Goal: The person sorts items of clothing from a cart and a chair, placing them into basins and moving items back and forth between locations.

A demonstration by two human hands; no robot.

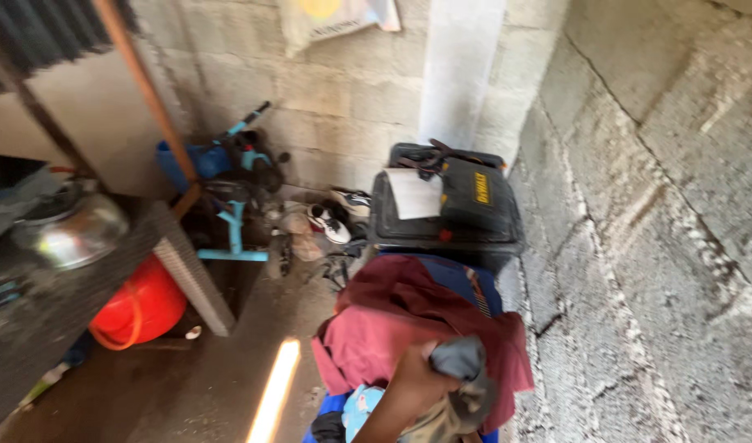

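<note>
One hand (417, 379) comes up from the bottom edge of the view, its fingers closed around a bunched grey cloth (466, 369) that spills over the knuckles — which hand it is cannot be told from this angle, and no second hand shows. The grey cloth sits at the near end of a heap of clothes, touching a dark red garment (392, 320) that is draped across the top of the heap, with a blue garment (454, 279) showing beneath and behind it. Just beyond the heap stands a black tool case (474, 217) with a white sheet of paper (415, 194) lying on its lid. The heap and the case run close along the rough block wall (655, 205) on the right, leaving little room on that side. To the left the concrete floor (204, 385) is more open, crossed by a bright streak of light. Shoes (331, 221) lie scattered near the back wall, well apart from the hand. At the far left a grey table (56, 320) holds a metal bowl (77, 234) near its edge — under it sits a red container (146, 303).
</note>
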